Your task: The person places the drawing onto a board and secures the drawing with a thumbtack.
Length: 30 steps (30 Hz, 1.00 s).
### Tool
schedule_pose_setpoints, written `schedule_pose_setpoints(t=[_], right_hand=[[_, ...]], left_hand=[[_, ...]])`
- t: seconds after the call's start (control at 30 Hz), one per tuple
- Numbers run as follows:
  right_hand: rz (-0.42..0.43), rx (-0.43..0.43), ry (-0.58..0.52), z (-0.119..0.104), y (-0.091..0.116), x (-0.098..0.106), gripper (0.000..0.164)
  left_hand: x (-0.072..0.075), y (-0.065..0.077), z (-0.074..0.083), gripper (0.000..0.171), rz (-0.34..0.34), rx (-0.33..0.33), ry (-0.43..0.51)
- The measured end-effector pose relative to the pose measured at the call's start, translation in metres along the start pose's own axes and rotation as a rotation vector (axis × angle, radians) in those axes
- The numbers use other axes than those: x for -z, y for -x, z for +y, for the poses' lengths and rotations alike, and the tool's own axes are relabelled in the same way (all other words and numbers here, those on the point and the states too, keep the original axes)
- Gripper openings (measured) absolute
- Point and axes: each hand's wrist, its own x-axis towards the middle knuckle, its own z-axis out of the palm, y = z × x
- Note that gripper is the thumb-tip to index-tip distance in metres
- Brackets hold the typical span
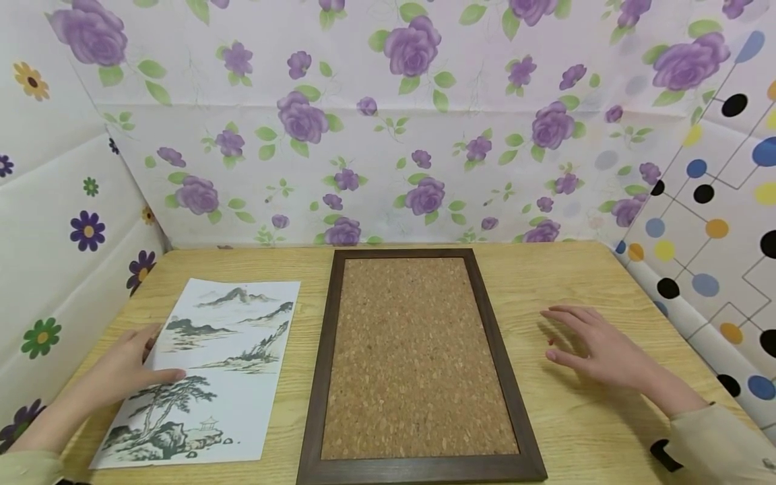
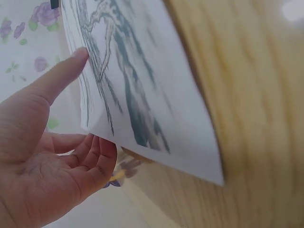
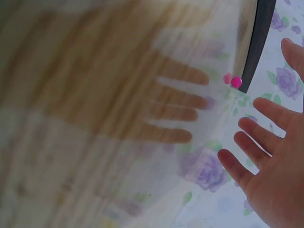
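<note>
A sheet of paper printed with ink-style mountains, a pine tree and rocks lies on the left of the table. My left hand holds it by its left edge, thumb on the printed face and the other fingers tucked beneath; the edge lifts a little in the left wrist view. To the right of a cork board, my right hand hovers over the table, fingers spread and nothing in them. Beside its fingertips sits a tiny pink-red piece like a pushpin head.
The board's dark brown wooden frame fills the middle of the wooden table. Floral cloth hangs behind, with a dotted cloth on the right and a flowered one on the left.
</note>
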Motion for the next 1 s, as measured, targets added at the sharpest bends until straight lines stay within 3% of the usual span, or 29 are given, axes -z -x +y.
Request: schedule_pose_setpoints(t=[0.3, 0.63, 0.87, 1.0], right_hand=[[-0.034, -0.007, -0.038, 0.006, 0.004, 0.000, 0.064], [-0.050, 0.032, -0.032, 0.012, 0.004, 0.001, 0.062], [-0.050, 0.041, 0.000, 0.018, -0.001, 0.001, 0.055], [-0.046, 0.052, -0.021, 0.021, -0.004, 0.001, 0.054]], left_hand=[[0.003, 0.002, -0.014, 0.082, -0.036, -0.037, 0.119], [0.006, 0.006, -0.022, 0.070, -0.066, 0.015, 0.176], [0.009, 0.007, -0.025, 0.065, -0.062, 0.010, 0.191], [0.009, 0.009, -0.027, 0.065, -0.075, 0.023, 0.244]])
